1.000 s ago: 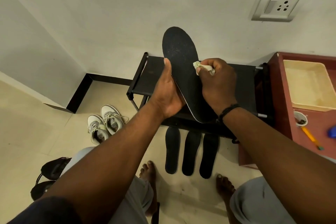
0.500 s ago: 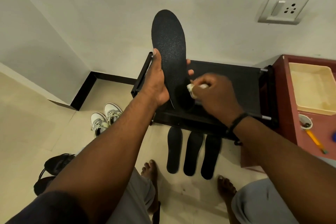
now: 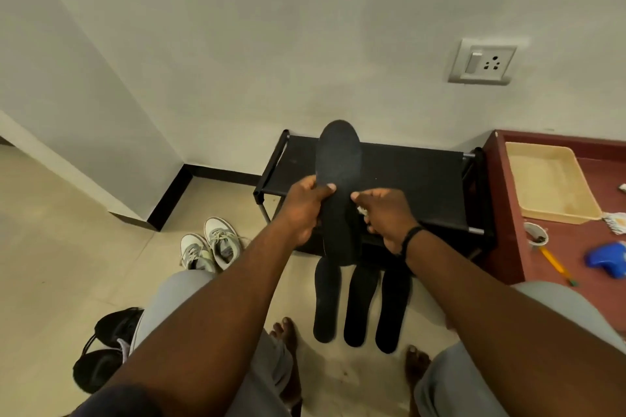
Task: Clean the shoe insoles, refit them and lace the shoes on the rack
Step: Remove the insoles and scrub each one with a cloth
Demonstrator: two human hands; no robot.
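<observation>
Pale plastered wall across the upper frame, with a switch-and-socket plate at upper right and black skirting along the corner at centre left. Beige tiled floor below. Black shoe rack standing against the wall at frame centre, its top shelf bare on the right. Black insole held upright in front of the rack, toe end up and rounded against the wall, heel end down between the two hands. Left hand gripping the insole's left edge, thumb across the front face, fingers curled behind. Right hand at the insole's right edge, thumb tip touching the face, fingers curled round a small white cloth that just peeps out beside the insole. Three more black insoles lying side by side on the floor below the rack, toes toward the bottom of the frame, close together, between two bare feet. Pair of white and grey laced sneakers on the floor at left of the rack, touching each other. Black shoes at lower left, partly hidden by a grey-trousered knee. Maroon table at right edge carrying a cream tray, a small white cup, a yellow pencil and a blue object.
</observation>
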